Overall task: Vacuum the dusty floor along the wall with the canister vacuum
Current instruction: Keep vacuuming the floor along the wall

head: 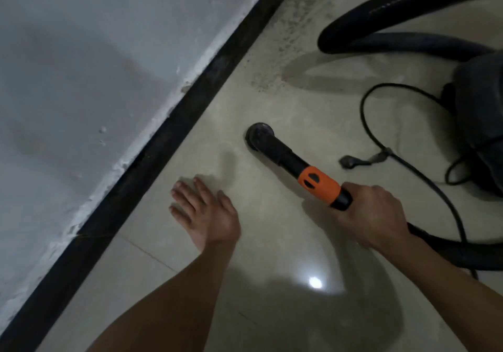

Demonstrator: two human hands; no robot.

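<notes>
My right hand (373, 215) grips the vacuum wand (318, 181), black with an orange collar, just behind that collar. Its round black nozzle (260, 135) rests on the pale tiled floor (272, 242), a little out from the black skirting (174, 131). My left hand (206, 211) lies flat on the tiles, fingers spread, between the nozzle and the skirting. A band of grey dust (283, 52) runs along the floor beyond the nozzle, beside the skirting. The dark canister (481, 123) stands at the right edge, partly cut off.
The thick black hose (394, 17) loops across the floor at the top right and trails behind my right hand. A thin power cord (367, 123) with its plug (351, 161) lies loose between wand and canister. The grey wall (81, 79) fills the left side.
</notes>
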